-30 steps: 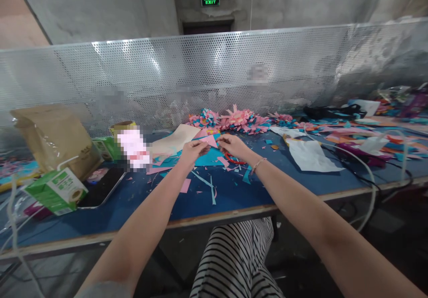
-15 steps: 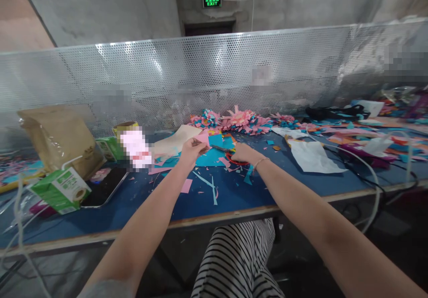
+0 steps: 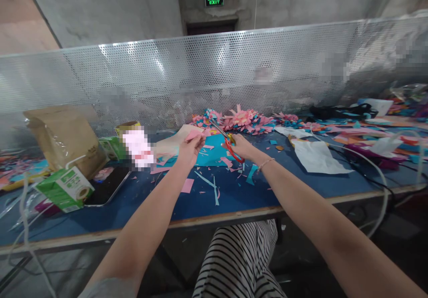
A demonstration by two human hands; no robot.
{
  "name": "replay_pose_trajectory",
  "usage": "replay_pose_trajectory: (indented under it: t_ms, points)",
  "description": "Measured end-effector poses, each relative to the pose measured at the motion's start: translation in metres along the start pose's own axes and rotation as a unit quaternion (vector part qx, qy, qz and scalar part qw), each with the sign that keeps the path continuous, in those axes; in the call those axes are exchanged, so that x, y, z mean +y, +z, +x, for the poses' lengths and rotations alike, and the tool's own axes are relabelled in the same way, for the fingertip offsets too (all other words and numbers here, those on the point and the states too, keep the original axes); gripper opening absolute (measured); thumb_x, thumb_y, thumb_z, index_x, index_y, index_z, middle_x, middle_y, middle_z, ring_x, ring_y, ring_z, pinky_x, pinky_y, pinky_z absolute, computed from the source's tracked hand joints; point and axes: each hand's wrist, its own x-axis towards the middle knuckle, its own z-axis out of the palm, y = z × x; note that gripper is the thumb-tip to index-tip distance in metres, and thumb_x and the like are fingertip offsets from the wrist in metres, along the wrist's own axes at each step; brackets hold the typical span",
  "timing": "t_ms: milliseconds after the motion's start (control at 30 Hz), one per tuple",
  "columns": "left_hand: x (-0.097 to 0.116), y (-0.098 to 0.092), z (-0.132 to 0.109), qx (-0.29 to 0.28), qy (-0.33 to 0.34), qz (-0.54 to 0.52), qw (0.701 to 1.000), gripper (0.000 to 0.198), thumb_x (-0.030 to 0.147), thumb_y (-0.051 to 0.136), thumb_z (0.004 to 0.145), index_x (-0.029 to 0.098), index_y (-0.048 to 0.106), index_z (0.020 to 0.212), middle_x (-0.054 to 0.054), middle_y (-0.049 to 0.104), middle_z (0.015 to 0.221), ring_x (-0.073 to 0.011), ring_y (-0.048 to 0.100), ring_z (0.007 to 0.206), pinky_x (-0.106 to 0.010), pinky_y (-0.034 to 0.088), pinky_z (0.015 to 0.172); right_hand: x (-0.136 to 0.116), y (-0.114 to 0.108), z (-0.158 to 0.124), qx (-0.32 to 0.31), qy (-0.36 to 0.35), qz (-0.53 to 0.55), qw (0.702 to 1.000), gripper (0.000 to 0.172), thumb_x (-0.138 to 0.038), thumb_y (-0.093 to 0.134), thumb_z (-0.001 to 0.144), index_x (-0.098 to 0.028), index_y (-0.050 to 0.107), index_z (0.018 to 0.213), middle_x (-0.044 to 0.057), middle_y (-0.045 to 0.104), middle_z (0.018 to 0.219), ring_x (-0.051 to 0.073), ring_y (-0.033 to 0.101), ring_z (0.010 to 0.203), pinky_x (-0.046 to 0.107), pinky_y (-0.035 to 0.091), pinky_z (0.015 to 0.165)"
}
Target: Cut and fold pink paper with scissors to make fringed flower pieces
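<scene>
My left hand (image 3: 191,147) pinches a small pink paper piece (image 3: 194,134) above the table. Red-handled scissors (image 3: 230,148) sit in my right hand (image 3: 243,148), its fingers wrapped round the handles. Their blades point up and to the left, apart from the pink piece. Beneath both hands lies a blue paper sheet (image 3: 211,155) with thin pink and pale offcuts on it. A pink square (image 3: 187,185) rests nearer the table's front. Behind my hands is a heap of pink and blue fringed paper flowers (image 3: 242,120).
A milk carton (image 3: 65,188), a dark-screened tablet or phone (image 3: 109,185), a brown paper bag (image 3: 65,137) and a lit phone (image 3: 137,148) stand at left. White paper (image 3: 316,157), cables and coloured strips lie at right. A perforated metal screen (image 3: 200,72) borders the back.
The scissors have moved off the pink paper, and their blades have swung upward. My left hand has turned and drawn slightly left with the pink piece. Small cut strips now lie on the blue sheet.
</scene>
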Motion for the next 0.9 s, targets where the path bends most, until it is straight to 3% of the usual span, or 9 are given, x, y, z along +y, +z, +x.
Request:
replay_pose_trajectory:
  t_ms: [100, 267, 600, 900]
  points:
    - [0.001, 0.001, 0.000, 0.004, 0.034, -0.013, 0.999, 0.015, 0.011, 0.071, 0.054, 0.012, 0.058, 0.062, -0.001, 0.063, 0.061, -0.0104, 0.062, 0.062, -0.021, 0.050, 0.064, -0.004, 0.005, -0.005, -0.037, -0.038, 0.141, 0.989, 0.040, -0.056, 0.047, 0.072, -0.017, 0.044, 0.076, 0.001, 0.045, 0.073, 0.012, 0.043, 0.065, 0.026, 0.037, 0.059]
    - [0.001, 0.002, -0.001, 0.004, 0.046, -0.012, 0.999, 0.020, 0.009, 0.071, 0.051, 0.013, 0.057, 0.065, 0.000, 0.062, 0.059, -0.0102, 0.061, 0.059, -0.022, 0.050, 0.064, -0.008, 0.009, -0.012, -0.137, -0.079, 0.310, 0.938, 0.041, -0.060, 0.046, 0.071, -0.019, 0.044, 0.077, -0.004, 0.037, 0.062, 0.008, 0.035, 0.054, 0.023, 0.033, 0.050]
    - [0.000, 0.003, -0.003, -0.012, 0.042, 0.005, 0.999, 0.020, 0.010, 0.069, 0.054, 0.014, 0.054, 0.067, -0.002, 0.065, 0.066, -0.0142, 0.064, 0.068, -0.031, 0.049, 0.078, -0.013, 0.010, -0.019, -0.178, -0.094, 0.295, 0.934, 0.046, -0.061, 0.042, 0.074, -0.017, 0.048, 0.088, -0.004, 0.034, 0.062, 0.006, 0.033, 0.050, 0.022, 0.030, 0.045]
    - [-0.002, 0.004, -0.001, 0.012, 0.040, 0.024, 0.999, 0.023, 0.011, 0.071, 0.051, 0.014, 0.053, 0.065, 0.000, 0.062, 0.064, -0.0137, 0.063, 0.069, -0.028, 0.048, 0.076, -0.014, 0.009, -0.019, -0.180, -0.084, 0.261, 0.945, 0.048, -0.064, 0.039, 0.073, -0.018, 0.047, 0.085, -0.005, 0.035, 0.061, 0.007, 0.036, 0.051, 0.020, 0.032, 0.045]
